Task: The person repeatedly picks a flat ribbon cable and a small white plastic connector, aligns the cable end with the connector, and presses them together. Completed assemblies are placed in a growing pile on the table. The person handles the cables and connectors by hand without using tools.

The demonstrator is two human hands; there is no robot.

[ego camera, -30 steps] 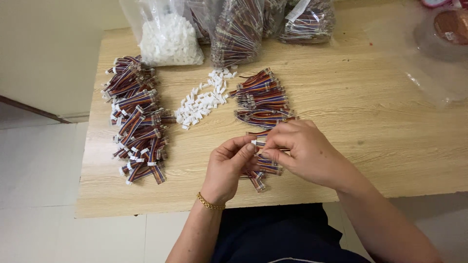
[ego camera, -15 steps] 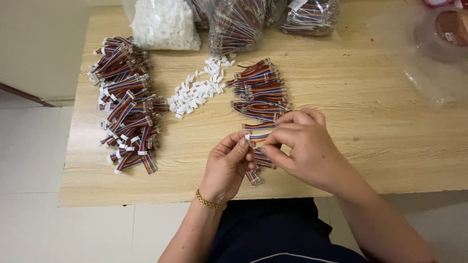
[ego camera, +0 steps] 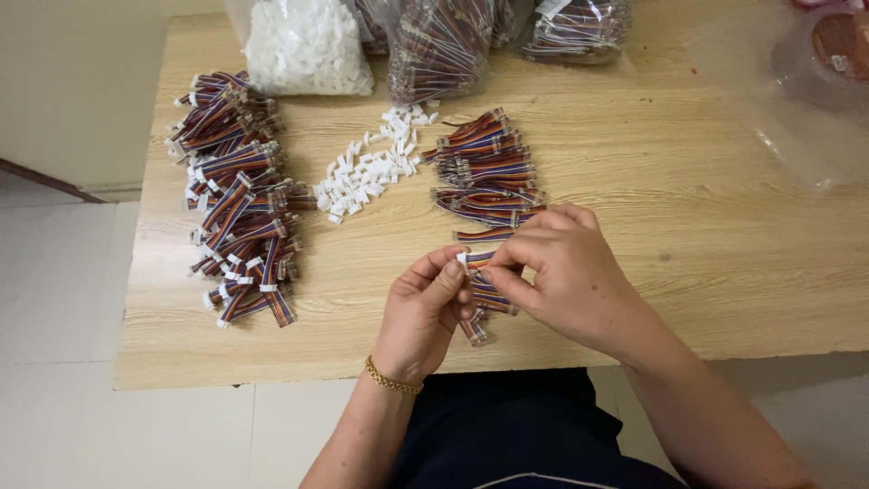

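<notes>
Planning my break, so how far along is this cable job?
Done: the left cable pile already wears white ends. In hand: left hand and right hand hold one striped cable. Left: the middle cable pile, loose white connectors and full bags.

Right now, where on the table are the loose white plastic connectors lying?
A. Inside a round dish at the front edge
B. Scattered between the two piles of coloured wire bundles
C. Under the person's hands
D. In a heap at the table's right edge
B: the loose white connectors lie scattered on the wooden table, with the left pile of wire bundles on one side and the middle pile of wire bundles on the other.
</notes>
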